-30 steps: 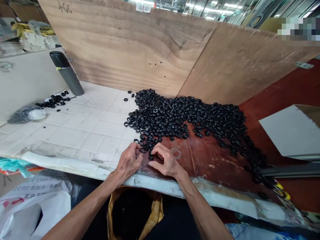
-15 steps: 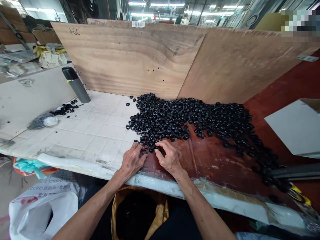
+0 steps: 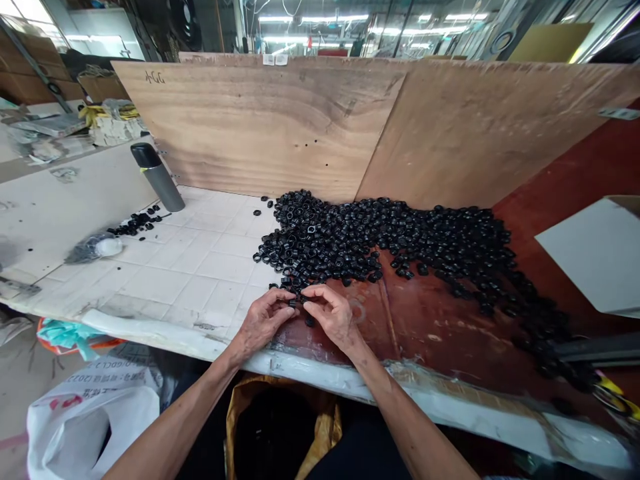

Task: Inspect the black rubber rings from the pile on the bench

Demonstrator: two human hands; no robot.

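Observation:
A long pile of small black ring-shaped plastic pieces [image 3: 340, 233] covers the middle and right of the table. At its near edge, my left hand [image 3: 263, 321] pinches one small black ring [image 3: 293, 303] between thumb and fingertips. My right hand [image 3: 333, 317] is close beside it, fingertips almost meeting the left ones. Its thumb and forefinger are closed on another small black piece [image 3: 303, 300], partly hidden by the fingers. One loose black piece [image 3: 309, 321] lies on the red-brown surface just under my right hand.
Wooden boards [image 3: 260, 127] wall off the back. At left stand a grey bottle [image 3: 163, 180], a plastic bag of dark pieces [image 3: 93, 247] and scattered black bits [image 3: 135, 223]. A white box [image 3: 590, 253] is at right. Below the table edge an open yellow-brown sack [image 3: 233, 427] hangs before me.
My left fingers have lifted from the loose rings and closed on one. My right hand has shifted slightly left and down, so both hands' fingertips now come together. The view has tilted slightly.

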